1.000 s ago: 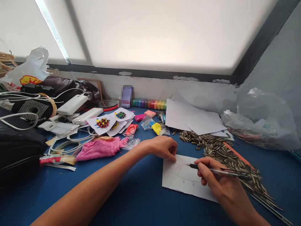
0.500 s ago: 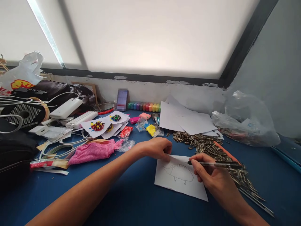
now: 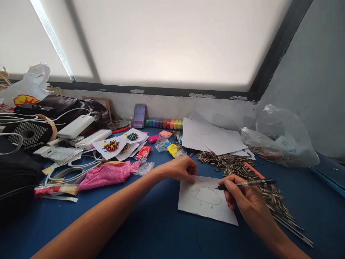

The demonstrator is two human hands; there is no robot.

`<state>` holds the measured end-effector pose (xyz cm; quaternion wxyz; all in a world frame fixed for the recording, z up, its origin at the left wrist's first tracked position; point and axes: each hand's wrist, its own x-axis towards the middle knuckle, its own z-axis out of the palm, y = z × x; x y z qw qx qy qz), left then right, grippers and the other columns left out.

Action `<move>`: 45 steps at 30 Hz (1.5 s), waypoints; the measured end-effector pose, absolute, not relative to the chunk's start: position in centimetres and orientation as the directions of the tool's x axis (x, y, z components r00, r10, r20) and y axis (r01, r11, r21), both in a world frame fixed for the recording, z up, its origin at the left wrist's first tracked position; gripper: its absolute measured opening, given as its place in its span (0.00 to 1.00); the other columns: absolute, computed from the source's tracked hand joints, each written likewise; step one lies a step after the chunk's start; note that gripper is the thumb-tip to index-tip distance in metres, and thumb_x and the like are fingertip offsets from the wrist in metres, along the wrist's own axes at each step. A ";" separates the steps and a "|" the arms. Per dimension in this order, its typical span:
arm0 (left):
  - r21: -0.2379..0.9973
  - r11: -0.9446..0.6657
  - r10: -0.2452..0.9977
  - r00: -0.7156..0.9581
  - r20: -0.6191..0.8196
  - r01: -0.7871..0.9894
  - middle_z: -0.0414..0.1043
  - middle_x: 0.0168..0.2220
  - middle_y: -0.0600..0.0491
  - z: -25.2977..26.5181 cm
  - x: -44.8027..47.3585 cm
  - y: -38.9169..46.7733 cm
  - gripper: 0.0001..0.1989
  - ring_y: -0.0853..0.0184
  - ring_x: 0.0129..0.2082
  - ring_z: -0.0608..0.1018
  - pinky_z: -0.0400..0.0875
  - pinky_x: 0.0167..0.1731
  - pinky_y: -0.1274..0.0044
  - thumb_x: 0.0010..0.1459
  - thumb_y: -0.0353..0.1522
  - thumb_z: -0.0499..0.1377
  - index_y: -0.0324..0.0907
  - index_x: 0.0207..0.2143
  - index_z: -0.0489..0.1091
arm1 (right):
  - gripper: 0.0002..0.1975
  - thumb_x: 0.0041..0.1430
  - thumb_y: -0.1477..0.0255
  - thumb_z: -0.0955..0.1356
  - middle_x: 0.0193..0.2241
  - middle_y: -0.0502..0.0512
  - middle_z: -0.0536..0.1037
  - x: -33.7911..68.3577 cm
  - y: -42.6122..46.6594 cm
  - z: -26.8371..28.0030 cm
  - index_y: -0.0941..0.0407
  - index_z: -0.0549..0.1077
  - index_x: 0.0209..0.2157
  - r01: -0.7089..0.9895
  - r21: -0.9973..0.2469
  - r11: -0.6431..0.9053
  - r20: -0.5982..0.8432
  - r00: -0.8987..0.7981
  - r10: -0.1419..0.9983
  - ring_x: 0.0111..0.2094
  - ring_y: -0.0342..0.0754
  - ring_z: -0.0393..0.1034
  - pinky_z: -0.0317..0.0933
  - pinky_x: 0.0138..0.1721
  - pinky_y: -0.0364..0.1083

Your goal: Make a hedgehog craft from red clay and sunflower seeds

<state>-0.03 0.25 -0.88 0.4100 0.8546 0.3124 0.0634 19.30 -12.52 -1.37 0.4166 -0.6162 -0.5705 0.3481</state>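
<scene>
A small white sheet of paper (image 3: pixel 210 214) lies on the blue table, with an outline of a hedgehog-like animal drawn on it, scalloped along the back and with two short legs. My left hand (image 3: pixel 183 168) is closed, its fingers curled, and holds down the upper left edge of the sheet. Between the thumb and fingers of my right hand (image 3: pixel 244 199) is a black pen (image 3: pixel 252 182). Its tip is at the right part of the animal's back; whether it touches the paper I cannot tell. Striped sunflower seeds (image 3: pixel 237 166) lie in a pile behind and beside my right hand.
Blank paper sheets (image 3: pixel 212 135) and a clear plastic bag (image 3: pixel 285 144) lie beyond the seeds. Coloured clay packs (image 3: pixel 172 149), decorated paper pieces (image 3: pixel 111 146) and a pink cloth (image 3: pixel 107 175) are to the left. A white power bank (image 3: pixel 77 126), cables and bags crowd the far left.
My right hand has shifted slightly right, and the pen is tilted more, its rear end higher. My left hand stays on the sheet's edge. The whole view has shifted slightly.
</scene>
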 end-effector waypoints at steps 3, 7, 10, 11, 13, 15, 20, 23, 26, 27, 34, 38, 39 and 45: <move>0.746 -0.448 0.603 0.782 -0.155 0.493 0.67 0.23 0.59 -0.9 0.0 0.3 0.05 0.75 0.23 0.68 0.59 0.22 0.81 0.44 0.27 0.63 0.37 0.27 0.71 | 0.23 0.56 0.49 0.61 0.13 0.44 0.63 19.2 -12.4 -1.5 0.54 0.68 0.26 0.401 -0.914 -0.063 -0.005 0.144 0.990 0.17 0.42 0.60 0.57 0.19 0.42; 0.766 -0.436 0.590 0.793 -0.153 0.473 0.67 0.23 0.59 -1.3 0.0 0.4 0.05 0.75 0.23 0.68 0.60 0.22 0.82 0.44 0.27 0.63 0.38 0.28 0.71 | 0.23 0.55 0.48 0.61 0.11 0.42 0.58 19.0 -12.1 -1.7 0.54 0.67 0.23 0.360 -0.928 -0.096 -0.030 0.184 0.983 0.17 0.42 0.61 0.62 0.25 0.44; 0.773 -0.434 0.579 0.801 -0.155 0.463 0.68 0.23 0.59 -1.6 -0.1 0.6 0.06 0.74 0.24 0.69 0.60 0.22 0.82 0.44 0.28 0.63 0.38 0.28 0.70 | 0.23 0.55 0.48 0.61 0.12 0.43 0.58 18.9 -12.1 -1.5 0.54 0.67 0.24 0.377 -0.922 -0.085 -0.008 0.201 0.980 0.16 0.43 0.61 0.60 0.21 0.43; 0.773 -0.432 0.578 0.801 -0.158 0.464 0.68 0.23 0.59 -1.6 -0.1 0.7 0.06 0.74 0.24 0.69 0.60 0.22 0.82 0.44 0.28 0.63 0.38 0.28 0.70 | 0.22 0.55 0.49 0.61 0.12 0.43 0.59 18.8 -12.1 -1.3 0.54 0.67 0.24 0.402 -0.913 -0.074 0.007 0.196 0.981 0.17 0.43 0.61 0.58 0.20 0.42; 0.772 -0.427 0.576 0.800 -0.170 0.471 0.68 0.24 0.59 -1.6 -0.1 0.8 0.06 0.74 0.24 0.69 0.60 0.22 0.82 0.44 0.28 0.62 0.38 0.28 0.70 | 0.22 0.56 0.50 0.61 0.14 0.45 0.62 18.5 -12.1 -1.0 0.54 0.67 0.24 0.463 -0.885 -0.047 0.032 0.161 0.986 0.16 0.42 0.58 0.56 0.19 0.42; 0.765 -0.429 0.571 0.801 -0.181 0.479 0.68 0.25 0.59 -1.4 -0.1 0.9 0.06 0.74 0.25 0.69 0.60 0.23 0.82 0.44 0.28 0.62 0.39 0.29 0.70 | 0.20 0.58 0.53 0.61 0.17 0.45 0.62 18.1 -12.0 -1.0 0.54 0.67 0.24 0.510 -0.860 -0.019 0.042 0.107 0.993 0.17 0.41 0.57 0.55 0.19 0.42; 0.761 -0.429 0.557 0.806 -0.201 0.486 0.67 0.25 0.59 -1.3 0.0 0.9 0.06 0.74 0.25 0.69 0.60 0.22 0.82 0.45 0.29 0.61 0.39 0.29 0.70 | 0.14 0.56 0.58 0.63 0.15 0.42 0.56 17.1 -10.9 -1.9 0.54 0.68 0.27 0.539 -0.842 0.015 0.065 0.074 0.995 0.16 0.41 0.50 0.47 0.17 0.41; 0.751 -0.441 0.555 0.807 -0.202 0.491 0.66 0.24 0.59 -1.3 0.0 1.0 0.06 0.74 0.24 0.68 0.58 0.21 0.81 0.45 0.30 0.61 0.39 0.29 0.70 | 0.13 0.53 0.59 0.63 0.14 0.42 0.55 17.0 -10.6 -2.6 0.53 0.65 0.23 0.519 -0.855 -0.009 0.062 0.121 0.991 0.16 0.41 0.50 0.47 0.17 0.41; 0.745 -0.461 0.539 0.819 -0.197 0.482 0.66 0.24 0.59 -1.5 0.0 1.2 0.06 0.74 0.24 0.67 0.57 0.20 0.81 0.45 0.30 0.61 0.39 0.29 0.70 | 0.13 0.54 0.59 0.63 0.14 0.43 0.58 17.2 -11.0 -3.0 0.52 0.64 0.24 0.505 -0.863 -0.009 0.070 0.137 0.988 0.16 0.42 0.52 0.48 0.17 0.41; 0.745 -0.465 0.535 0.823 -0.194 0.478 0.66 0.24 0.59 -1.5 -0.1 1.2 0.06 0.73 0.24 0.67 0.57 0.21 0.81 0.45 0.31 0.61 0.39 0.30 0.70 | 0.13 0.56 0.59 0.63 0.14 0.43 0.58 17.3 -11.2 -3.1 0.52 0.64 0.24 0.516 -0.857 0.006 0.086 0.132 0.988 0.16 0.42 0.53 0.49 0.17 0.41; 0.739 -0.461 0.539 0.817 -0.207 0.491 0.67 0.25 0.58 -1.5 -0.1 1.1 0.07 0.73 0.25 0.68 0.59 0.22 0.81 0.46 0.30 0.61 0.39 0.30 0.71 | 0.17 0.59 0.59 0.62 0.17 0.44 0.59 17.4 -11.8 -3.1 0.52 0.63 0.21 0.625 -0.770 0.127 0.236 0.095 0.967 0.19 0.42 0.55 0.52 0.20 0.41; 0.738 -0.462 0.538 0.817 -0.208 0.492 0.68 0.25 0.58 -1.4 -0.1 1.0 0.07 0.73 0.25 0.68 0.59 0.23 0.81 0.46 0.30 0.60 0.39 0.31 0.71 | 0.16 0.62 0.60 0.61 0.18 0.45 0.60 17.2 -11.9 -3.2 0.52 0.63 0.22 0.641 -0.747 0.174 0.266 0.049 0.963 0.20 0.42 0.56 0.52 0.21 0.41; 0.737 -0.463 0.538 0.817 -0.208 0.492 0.68 0.25 0.58 -1.3 -0.1 1.0 0.07 0.73 0.25 0.68 0.59 0.23 0.81 0.46 0.31 0.60 0.39 0.31 0.71 | 0.16 0.62 0.61 0.61 0.18 0.45 0.60 17.2 -11.9 -3.3 0.52 0.62 0.22 0.644 -0.743 0.181 0.271 0.043 0.962 0.20 0.42 0.56 0.52 0.21 0.41; 0.720 -0.486 0.538 0.819 -0.201 0.496 0.68 0.26 0.58 -1.2 0.0 1.0 0.07 0.73 0.25 0.68 0.59 0.23 0.81 0.47 0.30 0.60 0.39 0.32 0.72 | 0.15 0.62 0.62 0.61 0.18 0.45 0.61 17.1 -12.0 -3.1 0.52 0.63 0.23 0.657 -0.721 0.222 0.294 -0.001 0.956 0.19 0.42 0.57 0.52 0.20 0.41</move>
